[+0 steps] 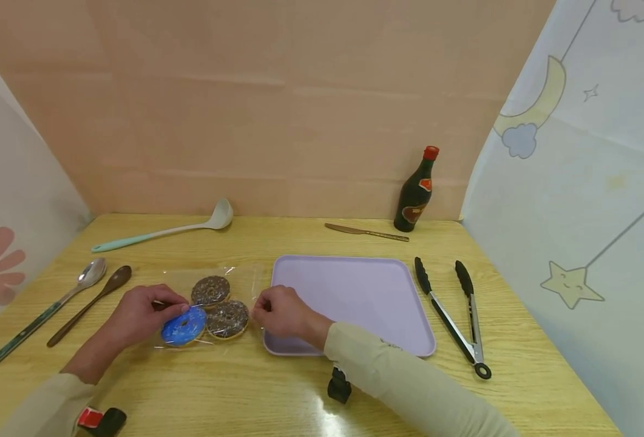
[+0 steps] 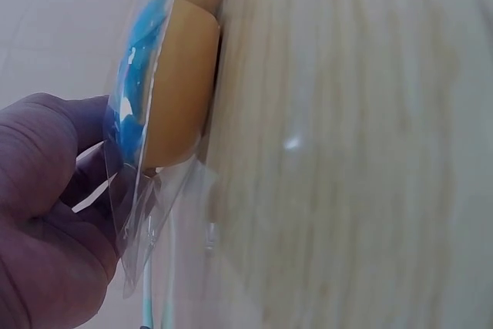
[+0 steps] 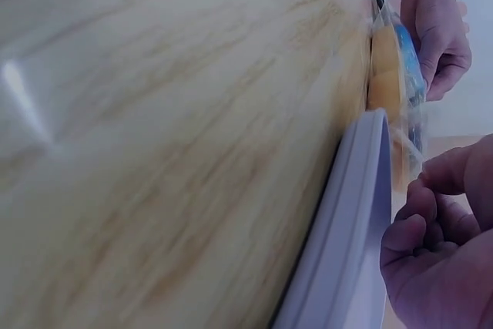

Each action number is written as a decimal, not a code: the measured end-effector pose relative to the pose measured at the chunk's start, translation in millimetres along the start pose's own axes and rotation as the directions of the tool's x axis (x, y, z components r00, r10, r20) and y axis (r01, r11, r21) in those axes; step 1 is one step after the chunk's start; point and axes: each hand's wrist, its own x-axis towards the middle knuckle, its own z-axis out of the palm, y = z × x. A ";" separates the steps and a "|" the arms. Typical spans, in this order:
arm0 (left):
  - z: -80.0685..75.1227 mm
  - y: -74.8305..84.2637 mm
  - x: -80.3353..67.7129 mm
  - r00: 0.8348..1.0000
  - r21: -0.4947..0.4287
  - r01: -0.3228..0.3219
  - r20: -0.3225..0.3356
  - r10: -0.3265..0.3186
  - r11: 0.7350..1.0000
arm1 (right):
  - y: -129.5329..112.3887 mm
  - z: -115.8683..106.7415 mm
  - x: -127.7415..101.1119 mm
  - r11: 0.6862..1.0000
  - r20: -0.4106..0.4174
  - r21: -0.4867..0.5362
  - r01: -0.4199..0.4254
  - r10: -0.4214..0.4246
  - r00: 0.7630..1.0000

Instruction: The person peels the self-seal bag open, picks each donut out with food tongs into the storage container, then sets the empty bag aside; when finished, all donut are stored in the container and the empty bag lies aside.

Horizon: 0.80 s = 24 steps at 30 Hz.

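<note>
Right now both hands work at a clear plastic bag (image 1: 207, 306) holding three doughnuts, lying on the wooden table (image 1: 300, 388) just at 9 o'clock of the lilac tray (image 1: 354, 297). The left hand (image 1: 138, 315) has its fingers curled, pinching the bag's film at its 9 o'clock edge, beside the blue-iced doughnut (image 1: 184, 326); the left wrist view shows the film (image 2: 135, 213) caught against the fingers. The right hand (image 1: 280, 312) has its fingers curled at the bag's 3 o'clock edge, over the tray's rim; whether it truly grips the film I cannot tell, as the right wrist view only shows bent fingertips (image 3: 412, 233) near the plastic.

The two chocolate doughnuts (image 1: 220, 306) lie touching the blue one, loose inside the bag. As I judge it, a sharp pull apart could tear the thin film unevenly and spill the doughnuts onto the table, or smear their icing on the plastic. A one-sided tug might drag the whole bag over the tray rim instead. The spoons (image 1: 81, 285) at 9 o'clock lie well apart, so they are little risk.
</note>
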 end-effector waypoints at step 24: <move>0.7 -2.0 -0.6 1.000 -0.017 -0.010 0.005 0.010 1.000 | 1.3 1.5 2.8 0.994 0.019 0.089 -0.068 0.067 0.998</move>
